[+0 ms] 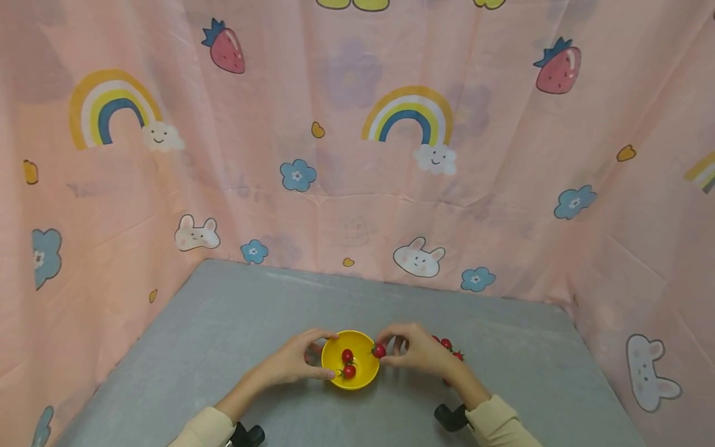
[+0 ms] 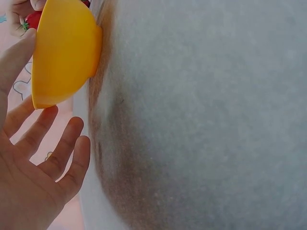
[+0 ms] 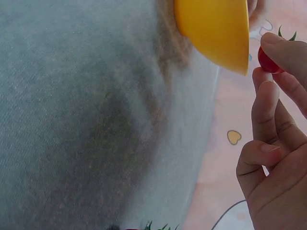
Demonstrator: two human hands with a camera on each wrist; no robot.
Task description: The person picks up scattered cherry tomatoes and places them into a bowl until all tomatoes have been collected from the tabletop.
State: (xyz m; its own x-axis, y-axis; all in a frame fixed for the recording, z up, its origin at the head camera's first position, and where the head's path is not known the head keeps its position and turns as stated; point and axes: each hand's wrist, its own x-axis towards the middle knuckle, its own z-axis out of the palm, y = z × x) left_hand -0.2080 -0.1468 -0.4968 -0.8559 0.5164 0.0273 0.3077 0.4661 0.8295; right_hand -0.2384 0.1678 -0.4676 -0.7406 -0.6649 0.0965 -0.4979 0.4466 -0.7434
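A yellow bowl (image 1: 365, 376) stands on the grey tabletop in front of the person. Two cherry tomatoes (image 1: 349, 371) with green stems lie inside it. My left hand (image 1: 293, 360) holds the bowl from its left side, thumb at the near rim and fingertips at the far rim. Over the bowl's right rim, my right hand (image 1: 418, 349) pinches another cherry tomato (image 3: 270, 61) between thumb and fingertips, its green calyx showing. From the left wrist view, the outside of the bowl hides its contents.
More cherry tomatoes (image 1: 445, 343) lie on the table right of the bowl, partly hidden behind the right hand and forearm. Black wrist mounts (image 1: 450, 418) sit at both sleeves. A pink printed curtain (image 1: 335, 211) hangs around the grey table (image 1: 251, 304).
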